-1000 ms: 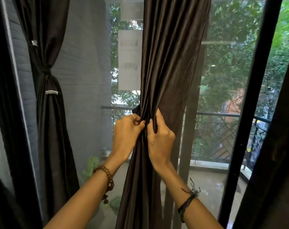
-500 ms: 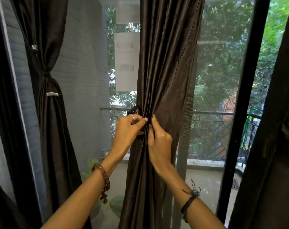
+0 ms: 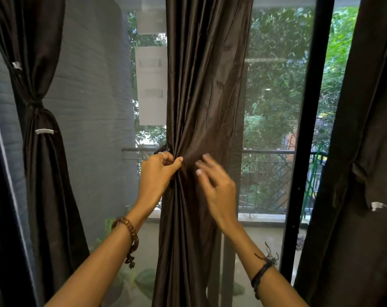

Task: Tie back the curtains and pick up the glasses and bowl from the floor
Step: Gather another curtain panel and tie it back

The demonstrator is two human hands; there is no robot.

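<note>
My right hand point(image 3: 219, 187) has just let go, fingers loose and spread beside the gathered middle curtain point(image 3: 201, 107), while my left hand point(image 3: 157, 176) still pinches its waist, so I judge this tie nearly done; glasses and bowl unseen.

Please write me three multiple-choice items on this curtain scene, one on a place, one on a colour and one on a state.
1. Where is the curtain already tied back?
A. far left
B. centre
C. on the floor

2. What colour is the middle curtain?
A. white
B. dark brown
C. red

3. What is the right hand doing?
A. gripping a bowl
B. resting on the railing
C. open, just off the fabric

Key:
1 A, the left curtain is cinched at its waist.
2 B, the middle curtain is dark brown.
3 C, the right hand has its fingers spread, while the left hand pinches the gathered folds.
</note>
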